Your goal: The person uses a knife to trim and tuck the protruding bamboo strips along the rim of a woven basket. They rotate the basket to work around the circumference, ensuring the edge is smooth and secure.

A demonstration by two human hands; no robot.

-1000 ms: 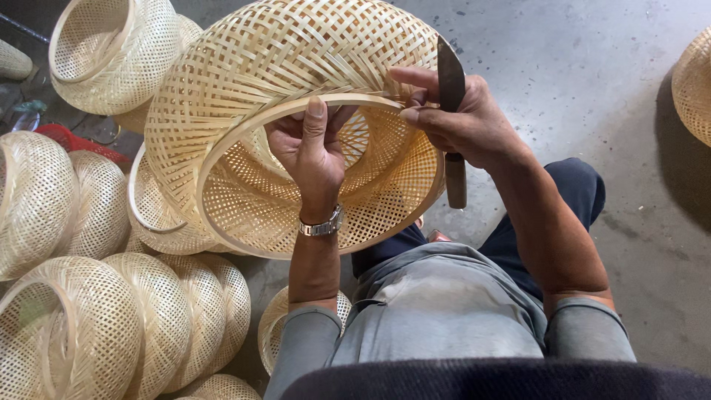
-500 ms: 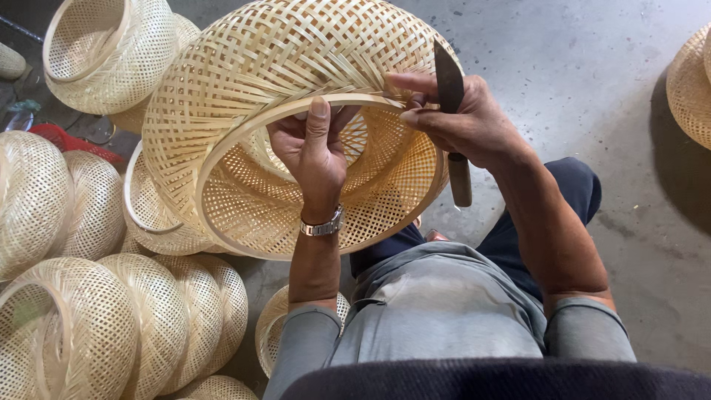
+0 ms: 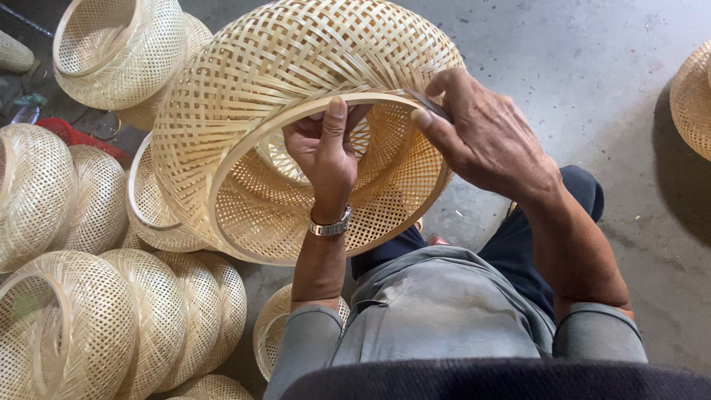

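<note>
- At the middle of the head view, the left hand [image 3: 324, 152] reaches inside the mouth of a large woven bamboo basket [image 3: 296, 111]; its thumb lies up against the inner side of the round rim hoop [image 3: 244, 155] and the fingers curl behind the rim, so it is closed on the basket's edge.
- A metal wristwatch [image 3: 330, 224] sits on the left wrist.
- The right hand [image 3: 485, 137] rests on the right part of the same rim, fingers bent around a dark blade [image 3: 429, 105] of which only a short strip shows between thumb and forefinger, right at the rim; the rest of the tool is hidden under the hand.
- The basket is tilted on its side in front of the person, opening turned toward the camera, held above the lap.
- Below the hands are grey sleeves, a grey shirt [image 3: 437, 311] and dark trousers [image 3: 548, 244].
- Left of the held basket, more woven baskets stand and lie close together on the floor: 1 with its opening up at the top left [image 3: 118, 52], and a row of rounded ones along the lower left [image 3: 89, 326].
- A red object [image 3: 70, 135] peeks out between the baskets at the left.
- Another basket [image 3: 692, 100] is cut off by the right edge, well apart from the rest.
- The floor [image 3: 592, 67] is grey concrete.
</note>
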